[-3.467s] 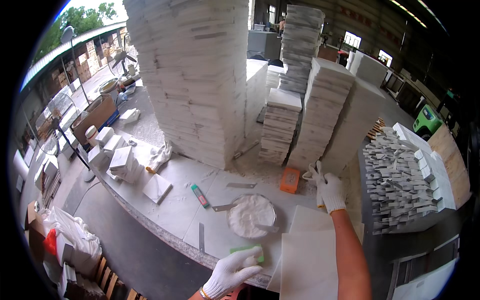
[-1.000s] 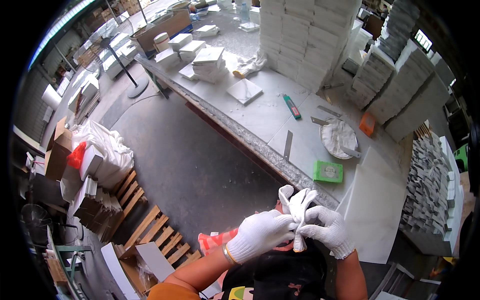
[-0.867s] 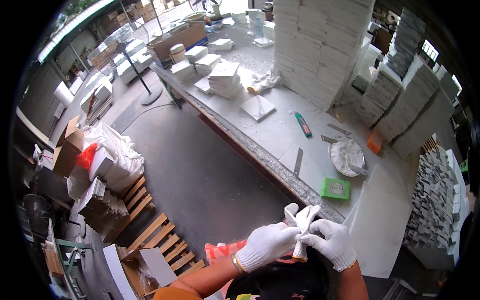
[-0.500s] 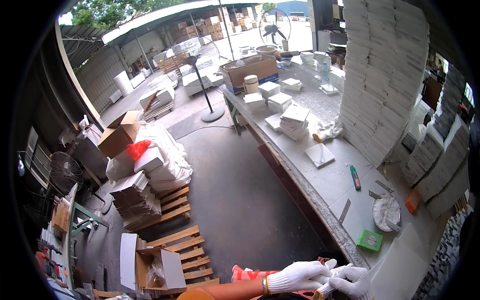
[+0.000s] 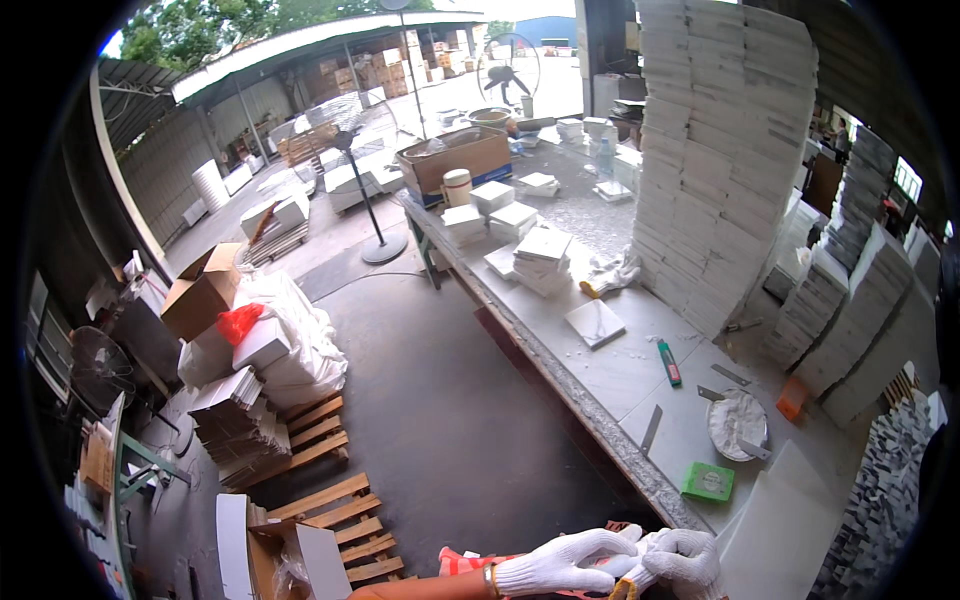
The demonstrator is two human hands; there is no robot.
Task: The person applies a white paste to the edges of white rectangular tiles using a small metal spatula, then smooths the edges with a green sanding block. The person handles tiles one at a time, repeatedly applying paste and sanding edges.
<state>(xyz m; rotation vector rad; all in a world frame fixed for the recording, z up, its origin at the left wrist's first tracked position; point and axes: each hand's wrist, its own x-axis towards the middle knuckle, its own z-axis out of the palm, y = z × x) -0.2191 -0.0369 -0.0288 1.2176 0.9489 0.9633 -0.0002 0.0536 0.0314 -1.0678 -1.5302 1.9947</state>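
Both of my hands wear white knit gloves and meet at the lower edge, beside the bench's near corner. My left hand [image 5: 565, 565] reaches across, its fingers closed at a yellow-edged glove cuff [image 5: 626, 586] by my right wrist. My right hand [image 5: 685, 560] is closed with curled fingers; whatever lies inside them is hidden. Nearest on the bench is a small green box [image 5: 707, 481]. Beyond it sit a bowl of white powder or paste [image 5: 737, 424], a flat metal blade [image 5: 651, 430], a green utility knife [image 5: 669, 363] and a single marbled tile [image 5: 595, 324].
The long stone-topped bench [image 5: 630, 385] carries a tile stack [image 5: 542, 260], a spare pair of gloves [image 5: 612, 274] and an open carton [image 5: 455, 165]. A tall slab stack [image 5: 720, 160] rises at right. Left are wooden pallets [image 5: 335, 510], cartons [image 5: 205, 285] and a standing fan [image 5: 365, 200].
The view has shifted, so the whole scene sits further left. My gloved hands stay together at the cuff, with only slight finger movement. Nothing on the bench has moved.
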